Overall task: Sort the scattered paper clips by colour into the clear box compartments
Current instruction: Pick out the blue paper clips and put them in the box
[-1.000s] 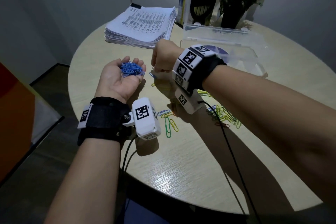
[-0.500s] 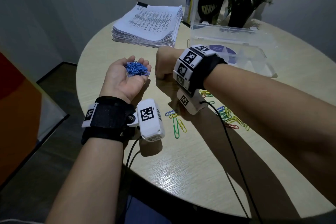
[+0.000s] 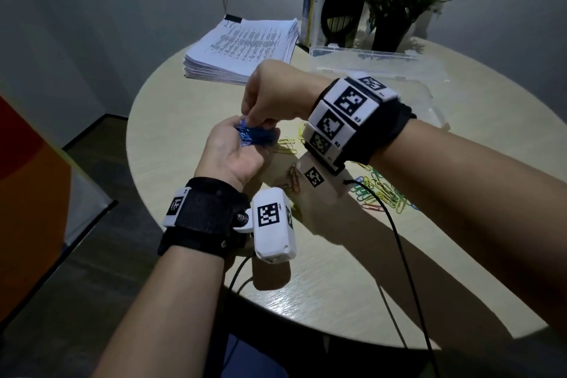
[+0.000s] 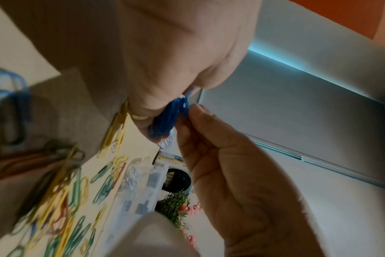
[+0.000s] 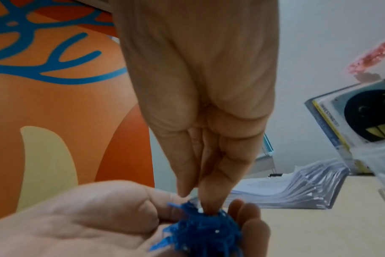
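Blue clips: a tangled heap of blue paper clips (image 3: 256, 136) lies in your cupped left palm, held above the table near its 9 o'clock edge.
Left hand: your left hand (image 3: 233, 152) is palm up, fingers curled loosely round the heap, cradling it.
Right hand: your right hand (image 3: 274, 93) hangs over the left with knuckles up; its fingertips (image 5: 211, 203) are drawn together and pushed down into the top of the blue heap, pinching at the clips.
Loose clips: yellow, green, red and a few blue clips (image 3: 380, 190) lie scattered on the table at about 3 o'clock from your hands, partly under your right wrist; a few yellow ones (image 3: 287, 144) lie just beside your left fingers.
Box: the clear box (image 3: 426, 92) sits open at 1 o'clock, beyond your right wrist; you cannot tell from these views what each compartment holds.
Table: round, pale wood table (image 3: 337, 285).
Behind: a stack of printed paper (image 3: 245, 50) at 12 o'clock, and a flower pot (image 3: 392, 31) at 1 o'clock behind the box.
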A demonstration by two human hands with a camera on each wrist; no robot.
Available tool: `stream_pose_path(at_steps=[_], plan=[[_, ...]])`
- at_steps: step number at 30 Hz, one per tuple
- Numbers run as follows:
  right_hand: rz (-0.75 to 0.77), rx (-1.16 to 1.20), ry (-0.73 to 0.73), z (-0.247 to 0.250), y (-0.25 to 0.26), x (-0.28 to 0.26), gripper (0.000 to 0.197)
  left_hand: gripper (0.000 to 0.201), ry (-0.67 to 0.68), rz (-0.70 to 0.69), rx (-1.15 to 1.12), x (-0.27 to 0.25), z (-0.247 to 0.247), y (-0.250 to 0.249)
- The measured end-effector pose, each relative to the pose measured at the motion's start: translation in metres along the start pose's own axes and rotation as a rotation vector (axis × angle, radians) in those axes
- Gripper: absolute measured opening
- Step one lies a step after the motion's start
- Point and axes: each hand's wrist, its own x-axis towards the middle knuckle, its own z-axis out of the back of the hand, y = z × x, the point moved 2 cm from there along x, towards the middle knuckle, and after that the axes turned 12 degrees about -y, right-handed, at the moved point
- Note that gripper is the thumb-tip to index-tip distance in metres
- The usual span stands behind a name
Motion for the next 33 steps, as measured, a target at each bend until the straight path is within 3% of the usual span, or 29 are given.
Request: stream_pose_path(at_steps=[5,9,13,23,27,33], plan=[[-0.078,0.127,-0.022,0.017,-0.012,-0.026,0.013,0.028,-0.047,0.049,-0.081,-0.013,0.01,0.01],[-0.066,0.006,0.039,0.013,-0.027,-0.046,0.008,0.032,-0.089,0.0,-0.041,-0.023,0.022,0.006],[0.021,-0.202,0.139,-0.013,-0.035,-0.058,0.008,0.032,-0.112,-0.012,-0.056,-0.028,0.032,0.0],[0.207,-0.357,0.227,-0.034,-0.029,-0.064,0.017,0.032,-0.125,-0.018,-0.037,-0.029,0.037,-0.002],[0.102,-0.266,0.174,-0.012,-0.038,-0.063,0.002,0.031,-0.123,-0.013,-0.029,-0.029,0.035,0.0],[-0.135,-0.249,0.057,0.031,-0.075,-0.07,0.029,0.031,-0.089,0.034,0.016,-0.034,0.018,0.019]])
